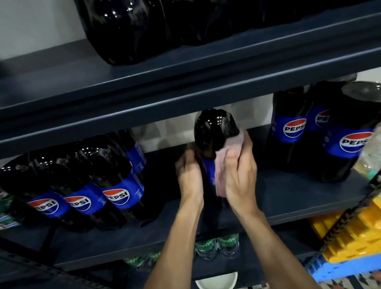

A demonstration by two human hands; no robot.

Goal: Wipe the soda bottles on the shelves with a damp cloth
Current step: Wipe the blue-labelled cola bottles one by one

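Dark steel shelving filled the wall ahead, and the work was at the middle shelf. The left hand was curled round the left flank of a large Pepsi bottle, its grip closed on the plastic at about label height. The right hand had a pale pink cloth bunched under its curled fingers and pressed against the bottle's right side, from the shoulder down over the blue label.

The bottle was near the shelf's front edge, in the gap between two groups. Its base was hidden behind the wrists, so I could not tell whether it rested on the shelf. A row of Pepsi bottles stood to its left and a second cluster to its right. Bigger dark bottles lined the upper shelf, Sprite bottles sat below, and a white bowl lay down by the forearms.

To my eye, the wipe would go best with the left hand holding firm and turning the bottle while the cloth ran top to bottom, back included. Damp, smooth plastic could slip.
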